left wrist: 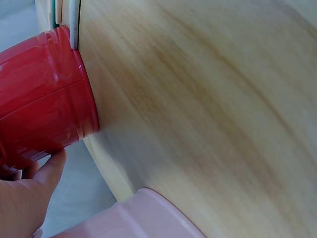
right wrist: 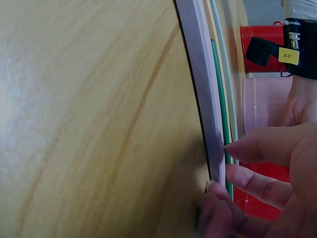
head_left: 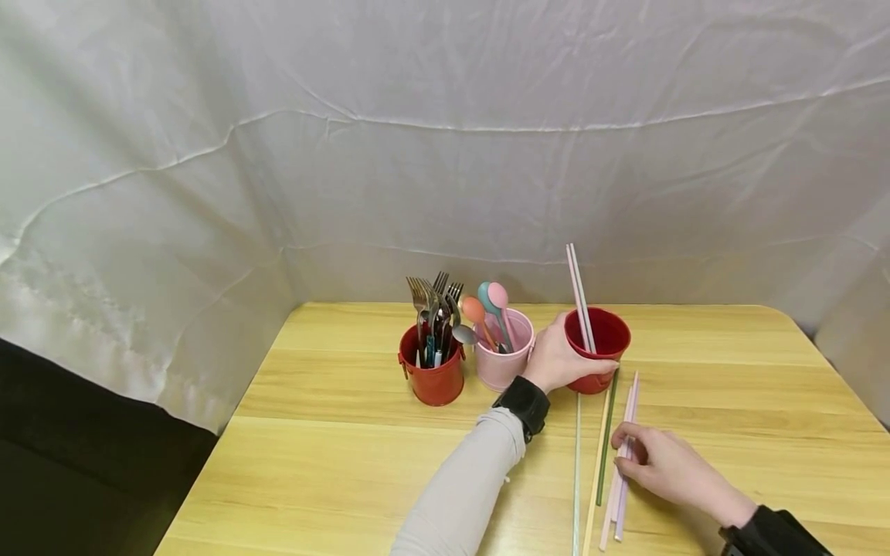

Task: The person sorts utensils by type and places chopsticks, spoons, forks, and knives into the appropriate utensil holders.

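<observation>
My left hand [head_left: 555, 360] grips a small red bucket [head_left: 593, 384] at the right of the row, thumb across its front rim. Two pale chopsticks [head_left: 580, 297] stand in that bucket, leaning left. On the table in front of it, my right hand [head_left: 669, 468] has its curled fingers round pink and lilac chopsticks [head_left: 622, 502], which lie roughly side by side. In the right wrist view, thumb and fingertips lie on either side of the lilac chopstick [right wrist: 200, 74]. Left of these lie a dark green chopstick [head_left: 606, 448], a yellowish one [head_left: 594, 483] and a pale green one [head_left: 576, 471].
A second red bucket [head_left: 436, 384] holds several forks [head_left: 434, 301] at the left. Between the red buckets, a pink bucket [head_left: 497, 369] holds spoons, with orange, teal and pink ones [head_left: 497, 295] showing. Pale cloth [head_left: 445, 170] hangs behind the wooden table [head_left: 334, 463].
</observation>
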Tool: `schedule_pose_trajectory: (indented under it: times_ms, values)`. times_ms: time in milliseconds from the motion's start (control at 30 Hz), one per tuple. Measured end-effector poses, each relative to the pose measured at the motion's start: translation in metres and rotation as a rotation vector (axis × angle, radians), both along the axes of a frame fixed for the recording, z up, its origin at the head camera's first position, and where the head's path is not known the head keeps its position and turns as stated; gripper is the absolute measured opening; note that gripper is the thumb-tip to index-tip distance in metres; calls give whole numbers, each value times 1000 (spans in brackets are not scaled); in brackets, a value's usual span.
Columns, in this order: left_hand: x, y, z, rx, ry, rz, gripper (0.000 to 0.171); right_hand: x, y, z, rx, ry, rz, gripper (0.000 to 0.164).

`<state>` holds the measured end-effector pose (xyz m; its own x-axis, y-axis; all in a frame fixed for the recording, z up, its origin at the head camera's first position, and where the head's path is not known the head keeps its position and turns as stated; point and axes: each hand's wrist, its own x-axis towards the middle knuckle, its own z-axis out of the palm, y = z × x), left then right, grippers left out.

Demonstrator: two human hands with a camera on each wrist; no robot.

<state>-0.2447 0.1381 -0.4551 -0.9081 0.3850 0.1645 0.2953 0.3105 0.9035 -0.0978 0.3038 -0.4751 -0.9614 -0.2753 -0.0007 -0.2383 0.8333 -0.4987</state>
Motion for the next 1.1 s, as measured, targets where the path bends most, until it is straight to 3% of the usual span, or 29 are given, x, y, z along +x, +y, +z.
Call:
schedule_pose_trajectory:
  times_ms: [367, 667, 1100]
  values:
    - [1, 0, 0, 3, -10, 1, 80, -4, 0, 4, 82, -48, -170, 34]
    - [1, 1, 0, 9, -16, 7, 80, -12, 2, 5, 80, -81, -259, 45]
    - [-3, 2, -3, 5, 6, 5, 82, -16, 3, 7, 80, -90, -269, 48]
